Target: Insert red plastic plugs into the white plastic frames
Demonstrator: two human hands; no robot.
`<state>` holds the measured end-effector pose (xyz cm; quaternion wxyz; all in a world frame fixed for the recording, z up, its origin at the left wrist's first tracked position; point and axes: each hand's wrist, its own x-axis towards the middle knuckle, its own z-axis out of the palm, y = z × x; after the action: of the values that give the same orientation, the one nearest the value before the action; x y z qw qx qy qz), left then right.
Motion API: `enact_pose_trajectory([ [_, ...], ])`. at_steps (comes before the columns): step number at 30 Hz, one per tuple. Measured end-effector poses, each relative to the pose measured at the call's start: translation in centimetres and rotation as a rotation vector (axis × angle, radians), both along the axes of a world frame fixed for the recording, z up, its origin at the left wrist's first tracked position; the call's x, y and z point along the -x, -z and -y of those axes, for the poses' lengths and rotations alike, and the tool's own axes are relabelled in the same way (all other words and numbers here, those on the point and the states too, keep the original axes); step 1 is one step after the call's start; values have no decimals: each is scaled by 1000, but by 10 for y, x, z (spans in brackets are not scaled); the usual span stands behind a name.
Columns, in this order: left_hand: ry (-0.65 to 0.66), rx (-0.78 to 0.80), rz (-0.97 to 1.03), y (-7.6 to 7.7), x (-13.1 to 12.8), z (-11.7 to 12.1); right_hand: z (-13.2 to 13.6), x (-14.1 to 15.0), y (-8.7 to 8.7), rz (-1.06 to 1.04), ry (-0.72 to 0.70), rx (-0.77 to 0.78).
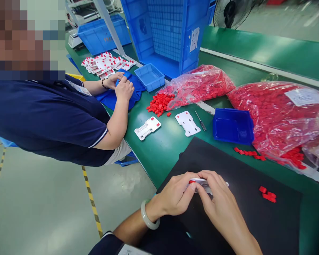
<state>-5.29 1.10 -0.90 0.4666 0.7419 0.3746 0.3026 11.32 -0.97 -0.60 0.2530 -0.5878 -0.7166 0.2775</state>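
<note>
Both my hands meet over a black mat [255, 219] near the bench's front edge. My left hand [175, 194] and my right hand [218, 202] are closed together on a small white plastic part [204, 183] with a red piece at its left end. A pale bangle sits on my left wrist. A few loose red pieces [268, 194] lie on the mat to the right of my hands.
A co-worker in a dark polo [48, 117] works at the left over a blue cloth [114, 97]. On the green bench are two white parts [187, 123], a screwdriver [200, 121], a blue tray [232, 125], bags of red pieces [279, 113], and blue crates [164, 32].
</note>
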Motion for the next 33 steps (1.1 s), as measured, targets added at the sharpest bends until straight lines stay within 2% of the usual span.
enact_pose_trajectory([
  [3,64,-42,-1,-1,1,-1,3,1,2,-18,10,1],
  [7,2,-49,-4,4,-3,1,5,4,6,3,45,1],
  [10,-60,19,4,9,-7,2,3,1,8,48,53,-1],
  [15,-140,174,83,13,-7,-4,-3,-15,10,208,-77,-51],
  [20,-110,316,171,15,-4,-10,-5,-24,12,272,-88,-45],
  [25,-138,350,205,14,-7,-7,2,-16,10,280,-37,-82],
  [28,-183,306,144,12,-10,-6,6,-12,11,260,10,-75],
  [31,-176,324,98,13,-14,-9,11,-15,16,152,113,11],
  [33,-149,431,199,16,-17,-11,15,-19,19,9,237,144],
])
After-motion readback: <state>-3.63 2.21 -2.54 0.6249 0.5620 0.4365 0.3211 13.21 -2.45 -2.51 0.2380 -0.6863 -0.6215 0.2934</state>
